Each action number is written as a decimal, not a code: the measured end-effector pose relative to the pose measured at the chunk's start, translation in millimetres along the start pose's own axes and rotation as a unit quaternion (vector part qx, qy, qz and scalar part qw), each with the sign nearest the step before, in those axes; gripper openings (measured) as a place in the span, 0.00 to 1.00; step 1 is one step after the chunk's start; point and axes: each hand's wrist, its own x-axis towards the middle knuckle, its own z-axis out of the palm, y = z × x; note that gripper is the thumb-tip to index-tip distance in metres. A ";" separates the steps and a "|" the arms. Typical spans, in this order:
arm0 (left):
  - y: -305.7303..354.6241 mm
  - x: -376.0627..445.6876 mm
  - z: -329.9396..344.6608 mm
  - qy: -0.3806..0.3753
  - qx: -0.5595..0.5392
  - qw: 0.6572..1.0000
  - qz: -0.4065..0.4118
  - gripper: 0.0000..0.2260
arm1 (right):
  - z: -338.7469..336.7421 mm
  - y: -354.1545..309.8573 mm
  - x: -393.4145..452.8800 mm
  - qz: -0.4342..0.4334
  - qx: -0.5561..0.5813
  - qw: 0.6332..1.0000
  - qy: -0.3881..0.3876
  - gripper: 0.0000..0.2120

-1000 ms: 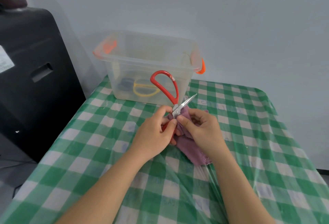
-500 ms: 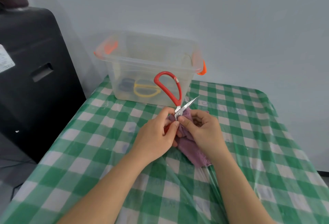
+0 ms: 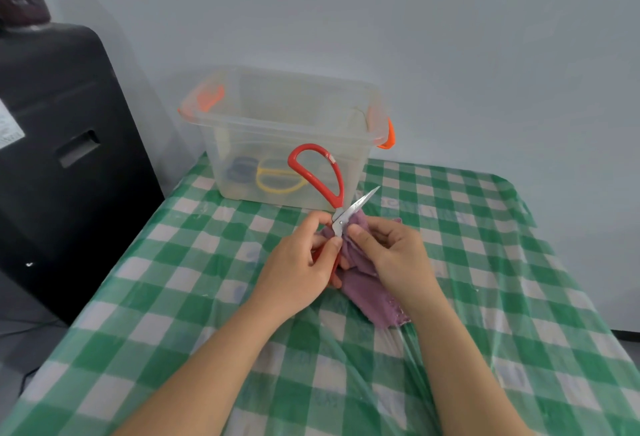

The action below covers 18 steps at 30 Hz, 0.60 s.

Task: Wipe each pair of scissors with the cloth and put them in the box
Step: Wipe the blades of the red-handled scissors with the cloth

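Though gripped — scissors' [image 3: 337,193] lower handle hidden

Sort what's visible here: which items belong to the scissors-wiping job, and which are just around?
Job:
- red-handled scissors, held by left hand
- purple cloth, in right hand
- clear box
- yellow scissors and blue scissors inside it

Around:
- checked tablecloth
- black case

open-topped box [image 3: 287,131] unobstructed above, bare checked tablecloth [image 3: 194,262] between it and hands
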 end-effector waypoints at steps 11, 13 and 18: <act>1.2 0.1 -1.6 0.006 -0.081 0.996 -0.027 0.09 | -9.6 -2.9 0.0 0.019 0.028 0.999 -0.011 0.11; 2.9 0.5 -3.9 0.022 -0.134 0.990 -0.038 0.09 | -11.9 1.4 2.9 0.048 0.072 0.996 0.024 0.15; 2.3 2.6 -6.6 0.044 -0.182 0.982 -0.033 0.08 | -11.4 -5.7 1.4 0.030 0.115 0.993 0.019 0.16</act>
